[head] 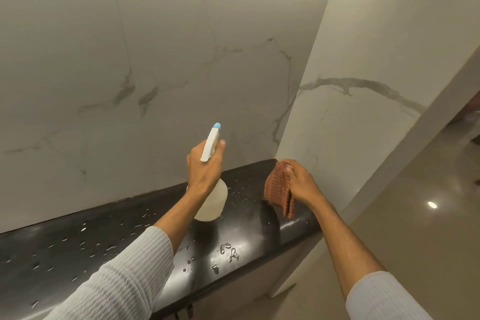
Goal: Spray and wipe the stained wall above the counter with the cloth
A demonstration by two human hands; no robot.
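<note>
My left hand point(205, 171) grips the bottle point(211, 201) round its neck, with the nozzle tipped up toward the wall point(155, 60). The bottle is tilted just over the tabletop point(104, 236) near its back edge; I cannot tell whether its base touches. My right hand point(301, 182) pinches the cloth point(279, 189) by the far right corner of the tabletop, and the cloth hangs folded below my fingers.

I judge this to be the spraying step. The wall is full of grey veins, and from here I cannot tell vein from stain, so I would pick one mark and aim squarely at it. Short squeezes seem best, placed at the top of the mark so the run-off passes down through it. Drops point(228, 252) lie on the tabletop, so too much spray only adds to that. Before wiping I should spread the cloth flat under my palm, since a bunched hanging fold would only smear. Then I would wipe downward and catch the drips at the back edge
</note>
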